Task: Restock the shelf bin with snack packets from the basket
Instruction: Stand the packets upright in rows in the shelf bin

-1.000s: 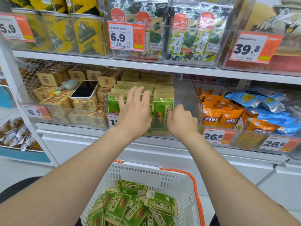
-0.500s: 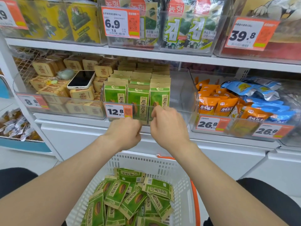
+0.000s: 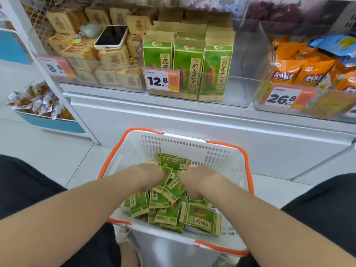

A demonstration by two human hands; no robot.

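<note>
A white basket (image 3: 221,151) with orange handles sits on the floor below the shelf, holding a heap of green snack packets (image 3: 200,218). Both my hands are down inside it. My left hand (image 3: 148,176) reaches into the pile with its fingers curled among the packets, and my right hand (image 3: 198,180) does the same beside it; the fingertips are hidden by packets. Above, the clear shelf bin (image 3: 242,89) with a 12.8 price tag holds three upright rows of green packets (image 3: 188,62) on its left side.
A phone (image 3: 111,37) lies on tan packets in the left bin. Orange and blue packets (image 3: 308,70) fill the right bin. The middle bin's right part stands bare. A blue tray of wrapped snacks (image 3: 38,103) sits low on the left. My knees flank the basket.
Both hands have left the shelf bin's front and dropped into the basket among the green packets. The camera has tilted down.
</note>
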